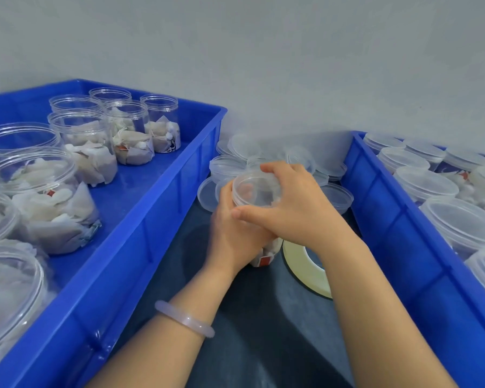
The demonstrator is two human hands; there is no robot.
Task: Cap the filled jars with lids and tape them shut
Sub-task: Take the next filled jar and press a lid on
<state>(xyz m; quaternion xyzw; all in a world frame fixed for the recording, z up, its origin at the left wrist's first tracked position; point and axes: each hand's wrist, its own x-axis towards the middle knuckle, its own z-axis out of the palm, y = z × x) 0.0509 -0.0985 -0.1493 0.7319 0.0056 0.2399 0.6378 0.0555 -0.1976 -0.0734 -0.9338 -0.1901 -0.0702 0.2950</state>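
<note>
The right hand [294, 208] sits on top of a clear lid [252, 191], fingers curled over its far rim and the thumb pressed against its near edge, so the lid is clamped in that grasp. The lid rests on the mouth of a filled jar [266, 254]; whether it is fully seated cannot be told. The left hand [233, 233] wraps around the jar's body from the left side, its fingers curled round the wall just under the lid, and the two hands touch where the right thumb crosses the left knuckles. A pale bracelet [185, 317] circles the left wrist. The jar stands upright on a dark surface [249, 317], in the gap between two blue crates, with white packets and a red tag showing through its lower part. Just beside the jar on the right lies a roll of tape [300, 261], flat, partly covered by the right forearm. Behind the hands is a heap of loose lids [338, 196], some stacked, some tilted. The left crate [151, 219] holds open jars [135, 133] filled with the same white packets, none of them capped. The right crate [403, 247] holds capped jars [426, 183] packed close together. A plain grey wall [263, 65] rises behind everything.
</note>
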